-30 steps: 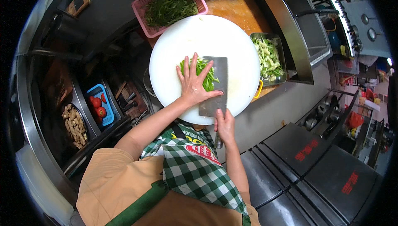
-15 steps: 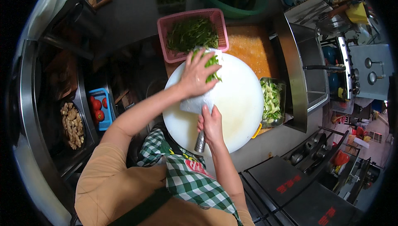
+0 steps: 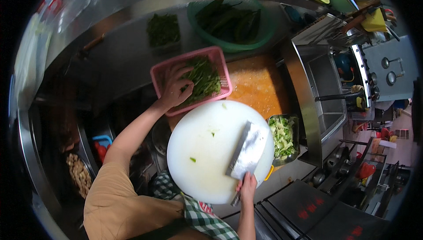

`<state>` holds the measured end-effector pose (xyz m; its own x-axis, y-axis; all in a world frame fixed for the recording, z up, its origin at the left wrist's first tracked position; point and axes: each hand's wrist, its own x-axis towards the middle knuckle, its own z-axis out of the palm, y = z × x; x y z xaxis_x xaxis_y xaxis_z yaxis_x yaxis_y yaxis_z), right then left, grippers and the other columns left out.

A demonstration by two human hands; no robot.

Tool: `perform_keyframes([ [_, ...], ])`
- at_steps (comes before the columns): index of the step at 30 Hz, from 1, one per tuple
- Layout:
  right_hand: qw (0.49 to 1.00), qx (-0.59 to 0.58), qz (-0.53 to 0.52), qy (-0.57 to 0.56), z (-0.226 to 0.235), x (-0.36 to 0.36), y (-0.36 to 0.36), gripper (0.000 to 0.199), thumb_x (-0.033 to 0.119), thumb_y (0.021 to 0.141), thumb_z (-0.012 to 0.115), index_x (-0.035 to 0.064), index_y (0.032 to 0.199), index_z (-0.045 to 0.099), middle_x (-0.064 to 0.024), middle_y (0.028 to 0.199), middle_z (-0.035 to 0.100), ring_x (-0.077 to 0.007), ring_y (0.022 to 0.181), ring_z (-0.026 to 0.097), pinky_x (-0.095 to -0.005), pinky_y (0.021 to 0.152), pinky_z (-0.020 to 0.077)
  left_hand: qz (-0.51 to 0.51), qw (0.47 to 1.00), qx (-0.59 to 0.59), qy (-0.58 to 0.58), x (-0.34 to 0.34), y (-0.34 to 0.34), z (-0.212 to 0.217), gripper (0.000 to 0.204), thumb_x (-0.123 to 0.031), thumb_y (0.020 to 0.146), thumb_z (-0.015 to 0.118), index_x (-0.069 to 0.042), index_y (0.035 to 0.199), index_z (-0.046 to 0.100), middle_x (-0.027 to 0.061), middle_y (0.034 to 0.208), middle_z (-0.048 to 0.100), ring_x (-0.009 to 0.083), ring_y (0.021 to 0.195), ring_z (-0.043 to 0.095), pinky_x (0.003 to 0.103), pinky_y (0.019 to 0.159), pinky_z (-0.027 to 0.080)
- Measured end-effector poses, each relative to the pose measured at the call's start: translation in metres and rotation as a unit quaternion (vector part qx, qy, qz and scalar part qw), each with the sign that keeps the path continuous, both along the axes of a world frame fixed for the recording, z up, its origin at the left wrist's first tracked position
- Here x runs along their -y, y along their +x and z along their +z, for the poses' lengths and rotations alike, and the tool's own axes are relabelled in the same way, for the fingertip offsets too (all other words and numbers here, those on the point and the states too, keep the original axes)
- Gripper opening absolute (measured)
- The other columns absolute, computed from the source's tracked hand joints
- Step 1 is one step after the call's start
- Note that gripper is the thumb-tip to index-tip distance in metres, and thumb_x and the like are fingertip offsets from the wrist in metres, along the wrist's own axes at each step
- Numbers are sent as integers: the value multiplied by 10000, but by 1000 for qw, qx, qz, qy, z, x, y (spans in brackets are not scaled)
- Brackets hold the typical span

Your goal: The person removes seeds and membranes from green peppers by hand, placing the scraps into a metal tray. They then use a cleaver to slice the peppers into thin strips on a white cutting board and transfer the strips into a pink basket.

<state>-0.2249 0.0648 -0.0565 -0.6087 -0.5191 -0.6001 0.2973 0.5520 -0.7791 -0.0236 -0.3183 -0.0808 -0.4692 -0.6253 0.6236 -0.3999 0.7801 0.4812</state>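
Observation:
My left hand (image 3: 175,86) reaches into a pink plastic basket (image 3: 222,66) beyond the round white cutting board (image 3: 198,138). Its fingers are bent and apart over the cut green leafy stems (image 3: 207,81) inside, and I see nothing gripped in them. In my right hand (image 3: 247,186) is the handle of a wide-bladed cleaver (image 3: 249,149). The blade lies over the right part of the board, slanting toward the far right. A few small green scraps (image 3: 193,159) are scattered on the board.
A glass dish of chopped pale-green vegetable (image 3: 282,138) stands right of the board. Behind are a green basin (image 3: 229,46) of long green peppers and a container of greens (image 3: 163,29). Ginger (image 3: 78,174) and tomatoes (image 3: 100,151) sit at left; a metal sink (image 3: 326,90) is at right.
My left hand has left the cleaver blade and moved into the pink basket. The greens are off the blade. My right hand has swung the cleaver rightward across the board.

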Motion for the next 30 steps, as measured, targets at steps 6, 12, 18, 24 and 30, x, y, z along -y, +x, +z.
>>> perform_keyframes([
  [6, 994, -76, -73, 36, -31, -25, -8, 305, 272, 985, 421, 42, 786, 447, -31, 498, 436, -121, 372, 424, -275, 360, 361, 31, 993, -64, -93, 108, -94, 41, 189, -104, 722, 661, -74, 902, 614, 175, 1063, 540, 370, 1032, 499, 462, 887, 397],
  [12, 990, -105, -64, 66, -21, -5, 2, 311, 226, 970, 439, 6, 753, 476, -50, 474, 466, -144, 371, 468, -298, 375, 376, 169, 974, 126, 81, 223, -167, 33, 475, -185, 720, 707, -23, 1121, 510, 210, 1123, 515, 376, 1044, 506, 483, 908, 411],
  [18, 981, -185, -30, 45, -34, -15, 6, 263, 259, 940, 484, 1, 900, 519, -107, 627, 535, -223, 533, 527, -345, 497, 424, 245, 900, 261, 247, 258, -187, 6, 495, -309, 727, 693, -35, 1110, 539, 207, 1144, 527, 377, 1065, 528, 499, 813, 482],
  [24, 987, -107, -84, 80, -59, -31, 2, 182, 191, 933, 500, 53, 822, 542, -25, 569, 481, -109, 450, 421, -279, 405, 331, -21, 874, -12, 485, 261, -234, 38, 640, -387, 658, 713, -18, 1156, 555, 208, 1218, 507, 362, 1095, 506, 466, 865, 454],
  [30, 995, -14, -92, 36, -66, -36, 0, 179, 192, 933, 522, 57, 821, 557, -5, 565, 470, -99, 450, 409, -267, 405, 324, 136, 873, 194, 426, 289, -270, -6, 777, -426, 579, 742, -17, 1201, 516, 206, 1248, 486, 371, 1184, 416, 510, 980, 327],
])
